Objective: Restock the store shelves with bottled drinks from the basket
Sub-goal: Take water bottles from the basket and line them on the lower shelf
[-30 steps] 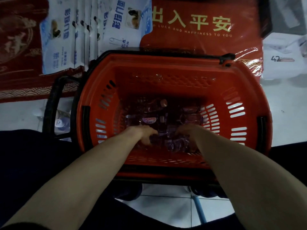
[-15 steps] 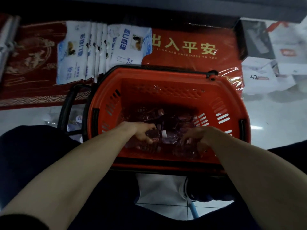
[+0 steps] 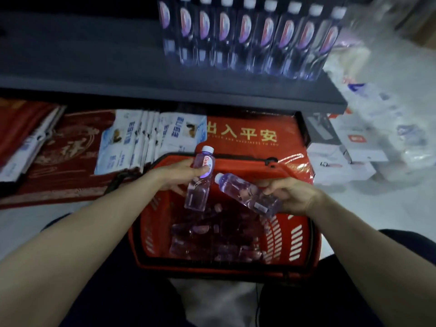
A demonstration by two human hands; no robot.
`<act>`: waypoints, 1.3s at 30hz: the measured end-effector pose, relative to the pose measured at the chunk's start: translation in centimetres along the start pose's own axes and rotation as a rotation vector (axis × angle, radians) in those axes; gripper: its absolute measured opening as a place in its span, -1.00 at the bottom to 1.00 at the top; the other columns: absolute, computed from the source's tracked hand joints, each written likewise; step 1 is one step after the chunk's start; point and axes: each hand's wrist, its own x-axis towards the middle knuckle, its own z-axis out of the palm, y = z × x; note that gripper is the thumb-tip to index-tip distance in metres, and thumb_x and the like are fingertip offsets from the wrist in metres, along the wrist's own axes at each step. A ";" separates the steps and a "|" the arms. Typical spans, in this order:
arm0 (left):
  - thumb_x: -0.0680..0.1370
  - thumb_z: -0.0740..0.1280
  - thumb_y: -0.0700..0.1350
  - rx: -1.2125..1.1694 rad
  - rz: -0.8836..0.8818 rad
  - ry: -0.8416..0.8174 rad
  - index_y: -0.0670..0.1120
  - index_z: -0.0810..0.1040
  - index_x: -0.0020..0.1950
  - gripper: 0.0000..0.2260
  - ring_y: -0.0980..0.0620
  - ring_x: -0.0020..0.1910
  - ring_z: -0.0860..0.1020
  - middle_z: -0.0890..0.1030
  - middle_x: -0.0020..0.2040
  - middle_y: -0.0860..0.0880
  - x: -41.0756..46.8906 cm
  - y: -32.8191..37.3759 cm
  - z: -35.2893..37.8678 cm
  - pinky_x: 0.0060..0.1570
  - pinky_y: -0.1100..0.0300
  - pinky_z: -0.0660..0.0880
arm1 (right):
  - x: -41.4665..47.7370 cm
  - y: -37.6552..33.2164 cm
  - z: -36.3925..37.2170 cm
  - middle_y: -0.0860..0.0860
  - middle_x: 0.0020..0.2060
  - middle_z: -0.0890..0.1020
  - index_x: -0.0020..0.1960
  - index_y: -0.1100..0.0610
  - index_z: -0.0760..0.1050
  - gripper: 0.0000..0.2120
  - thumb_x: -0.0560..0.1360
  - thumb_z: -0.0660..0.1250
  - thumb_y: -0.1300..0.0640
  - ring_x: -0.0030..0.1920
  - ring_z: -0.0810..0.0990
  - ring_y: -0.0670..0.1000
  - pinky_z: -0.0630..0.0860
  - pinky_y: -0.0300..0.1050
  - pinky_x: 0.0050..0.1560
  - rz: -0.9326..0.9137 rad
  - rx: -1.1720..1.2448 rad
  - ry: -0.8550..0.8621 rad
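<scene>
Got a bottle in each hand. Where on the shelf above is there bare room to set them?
The dark shelf is bare left of the standing bottle row, out to the frame's left edge; a narrow strip runs before the row. From centre to the shelf's right end it is crowded, bottles side by side.

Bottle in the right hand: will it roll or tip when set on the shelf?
The bottle looks full, so likely heavy for its size. Tall and slim like the row on the shelf, it may tip if nudged. Laid flat it might roll; its cross-section is unclear.
</scene>
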 end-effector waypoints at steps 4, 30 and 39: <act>0.60 0.36 0.21 -0.281 0.043 0.123 0.07 0.53 0.28 -0.66 -0.10 0.09 0.69 0.69 0.21 -0.08 -1.2 2.2 -1.5 0.15 -0.22 0.60 | 0.0 -1.1 0.5 0.17 0.16 0.58 0.32 0.30 0.56 -0.48 0.40 0.15 0.29 0.07 0.60 0.13 0.38 0.01 0.08 -0.139 0.259 -0.038; 0.63 0.39 0.03 -0.513 0.380 0.394 -0.10 0.66 0.10 -0.79 -0.03 -0.08 0.67 0.74 0.04 -0.12 -6.5 13.1 -6.2 0.00 -0.01 0.61 | 1.1 -13.5 12.7 0.25 0.10 0.71 0.13 0.28 0.69 -0.73 0.43 0.47 0.38 0.07 0.71 0.23 0.62 0.19 0.16 -0.677 0.005 0.134; 0.66 0.36 -0.10 -0.472 0.575 0.469 -0.01 0.59 0.25 -0.83 -0.05 0.08 0.71 0.74 0.09 -0.01 -4.6 17.7 -11.7 0.12 -0.04 0.65 | 4.6 -21.0 15.3 0.07 -0.11 0.72 0.14 0.16 0.52 -0.43 0.24 0.70 0.30 -0.14 0.74 0.00 0.66 -0.12 -0.13 -0.869 -0.269 0.570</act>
